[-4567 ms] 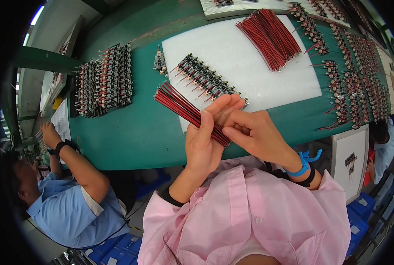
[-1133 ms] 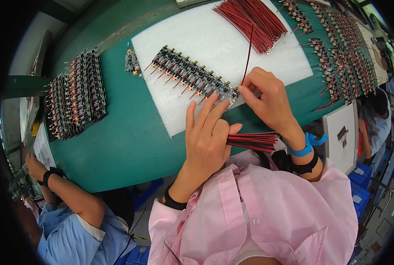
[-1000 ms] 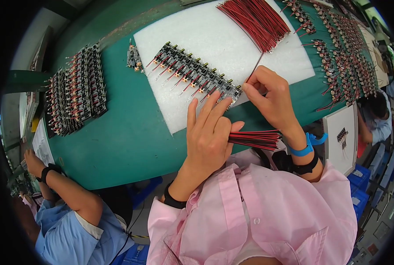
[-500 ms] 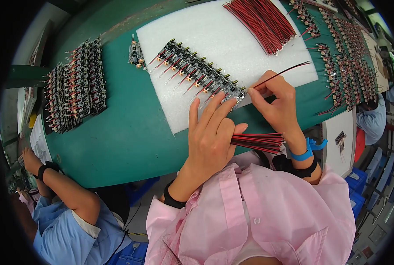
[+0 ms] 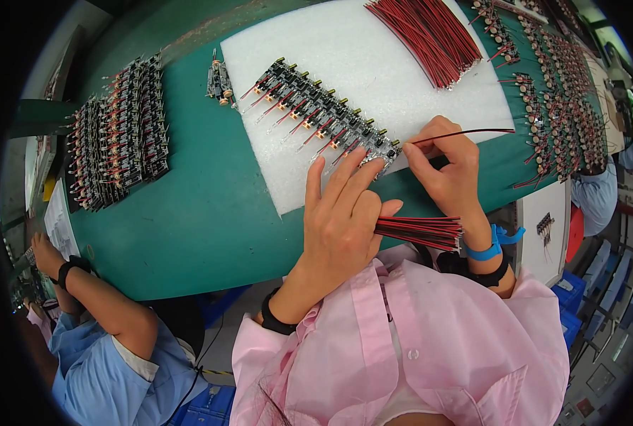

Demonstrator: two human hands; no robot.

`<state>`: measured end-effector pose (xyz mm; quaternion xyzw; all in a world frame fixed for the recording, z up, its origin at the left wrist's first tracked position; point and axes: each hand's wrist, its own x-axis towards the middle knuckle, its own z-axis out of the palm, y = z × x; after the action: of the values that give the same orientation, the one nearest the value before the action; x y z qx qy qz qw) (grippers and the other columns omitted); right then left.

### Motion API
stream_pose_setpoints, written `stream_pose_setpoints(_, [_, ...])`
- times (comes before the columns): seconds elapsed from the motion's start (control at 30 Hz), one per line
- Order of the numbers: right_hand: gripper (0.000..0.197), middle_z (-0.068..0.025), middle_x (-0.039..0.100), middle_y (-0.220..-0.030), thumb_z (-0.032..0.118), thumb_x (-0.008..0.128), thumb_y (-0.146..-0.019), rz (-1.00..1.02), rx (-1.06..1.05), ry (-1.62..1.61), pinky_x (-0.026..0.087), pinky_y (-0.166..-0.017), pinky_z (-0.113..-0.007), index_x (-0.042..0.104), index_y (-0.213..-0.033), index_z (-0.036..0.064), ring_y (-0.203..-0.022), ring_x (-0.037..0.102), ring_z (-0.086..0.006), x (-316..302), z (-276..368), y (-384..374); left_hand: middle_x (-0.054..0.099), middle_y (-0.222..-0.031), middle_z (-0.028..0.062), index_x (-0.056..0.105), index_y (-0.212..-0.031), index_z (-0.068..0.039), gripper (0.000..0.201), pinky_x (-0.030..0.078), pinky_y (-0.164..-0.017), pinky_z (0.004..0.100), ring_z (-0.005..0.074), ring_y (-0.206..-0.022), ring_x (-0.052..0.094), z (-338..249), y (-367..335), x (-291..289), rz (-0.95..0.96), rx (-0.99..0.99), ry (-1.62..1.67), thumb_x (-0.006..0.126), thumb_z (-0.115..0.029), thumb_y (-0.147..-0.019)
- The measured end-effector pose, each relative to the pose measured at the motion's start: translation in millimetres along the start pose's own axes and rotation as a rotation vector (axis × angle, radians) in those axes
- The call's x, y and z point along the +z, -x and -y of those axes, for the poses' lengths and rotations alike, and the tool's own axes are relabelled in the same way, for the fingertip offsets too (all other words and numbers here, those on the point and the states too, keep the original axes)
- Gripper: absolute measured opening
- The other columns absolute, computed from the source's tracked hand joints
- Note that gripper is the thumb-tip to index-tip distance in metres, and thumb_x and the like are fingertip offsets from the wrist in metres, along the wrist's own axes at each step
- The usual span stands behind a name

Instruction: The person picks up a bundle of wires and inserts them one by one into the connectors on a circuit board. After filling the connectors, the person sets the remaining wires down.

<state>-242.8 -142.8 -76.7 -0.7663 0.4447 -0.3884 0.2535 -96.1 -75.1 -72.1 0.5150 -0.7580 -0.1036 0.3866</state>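
Green covering lies over the long surface (image 5: 189,234), in a workroom where other people sit nearby. Close to its near edge, the right hand (image 5: 450,162) pinches a single thin wire (image 5: 472,133) between thumb and forefinger, the rest of its fingers curled in; the wire's long free part runs off to the right over the back of the hand. That pinch sits just beside the right end of a slanting row of small black circuit boards (image 5: 316,106); I cannot tell whether the wire's tip touches it. The left hand (image 5: 341,224) is back-up, a few fingers spread with their tips on the near side of that same end, while it clasps a bundle of red and black wires (image 5: 423,231) that sticks out to the right below the thumb; how the hand closes round it is hidden. Short red and black leads poke from the near side of the row, which lies on a white foam sheet (image 5: 373,71). At the sheet's far right lies a thick pile of red and black wires (image 5: 430,46). Just beyond its left edge is a small cluster of parts (image 5: 219,83), and farther left, packed stacks of boards (image 5: 121,131). More rows of boards (image 5: 554,106) fill the right. A co-worker in a light blue shirt (image 5: 118,369) sits at left.
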Motion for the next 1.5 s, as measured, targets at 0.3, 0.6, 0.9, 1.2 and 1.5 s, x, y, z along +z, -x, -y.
stream_pose_setpoints(0.3, [0.008, -0.0074, 0.048, -0.061, -0.004, 0.059, -0.060, -0.009, -0.121, 0.102, 0.036, -0.050, -0.025, 0.054, -0.064, 0.0003, -0.056, 0.045, -0.0185, -1.2, 2.4, -2.0, 0.055, -0.097, 0.0157, 0.042, -0.059, -0.002, 0.022, 0.026, -0.088, 0.0486, 0.0318, -0.099, 0.048, -2.2, -0.2, -1.2, -0.013, -0.029, 0.006, 0.057, -0.012, -0.071])
stream_pose_setpoints(0.6, [0.013, -0.0060, 0.046, -0.061, -0.002, 0.060, -0.059, -0.008, -0.191, 0.152, 0.033, -0.057, -0.031, 0.051, -0.067, 0.0037, -0.057, 0.044, -0.0216, -0.1, 8.2, -4.0, 0.055, -0.097, 0.0156, 0.041, -0.058, -0.001, 0.023, 0.028, -0.087, 0.0474, 0.0330, -0.097, 0.049, -2.4, -1.7, -2.4, -0.058, -0.026, 0.069, 0.056, -0.012, -0.071])
stream_pose_setpoints(0.9, [0.013, -0.0079, 0.048, -0.065, -0.003, 0.060, -0.059, 0.027, -0.322, 0.201, 0.035, -0.057, -0.032, 0.053, -0.069, 0.0021, -0.061, 0.045, -0.0239, -5.5, 13.2, -0.8, 0.059, -0.081, 0.0143, 0.041, -0.058, -0.001, 0.023, 0.027, -0.088, 0.0472, 0.0323, -0.088, 0.054, 0.0, 14.6, -28.2, -0.277, 0.010, 0.199, 0.048, -0.011, -0.078])
stream_pose_setpoints(1.2, [0.016, -0.0077, 0.048, -0.069, -0.002, 0.058, -0.059, 0.034, -0.372, 0.329, 0.034, -0.060, -0.033, 0.052, -0.074, 0.0026, -0.064, 0.046, -0.0240, -3.4, 22.7, 8.5, 0.049, -0.057, 0.0059, 0.039, -0.058, -0.006, 0.031, 0.032, -0.083, 0.0449, 0.0217, -0.061, 0.052, 14.0, 24.6, -40.8, -0.702, -0.286, 0.530, 0.035, -0.019, -0.085])
stream_pose_setpoints(1.5, [0.010, -0.0063, 0.042, -0.065, 0.008, 0.054, -0.063, 0.053, -0.356, 0.209, 0.035, -0.060, -0.032, 0.045, -0.065, 0.0050, -0.064, 0.045, -0.0215, 0.3, 11.8, 3.6, 0.016, -0.047, -0.0031, 0.025, -0.058, -0.012, 0.037, 0.019, -0.035, 0.0192, 0.0062, -0.037, 0.015, 28.4, 27.9, -54.5, -0.510, -0.513, 1.566, 0.029, -0.028, -0.090])
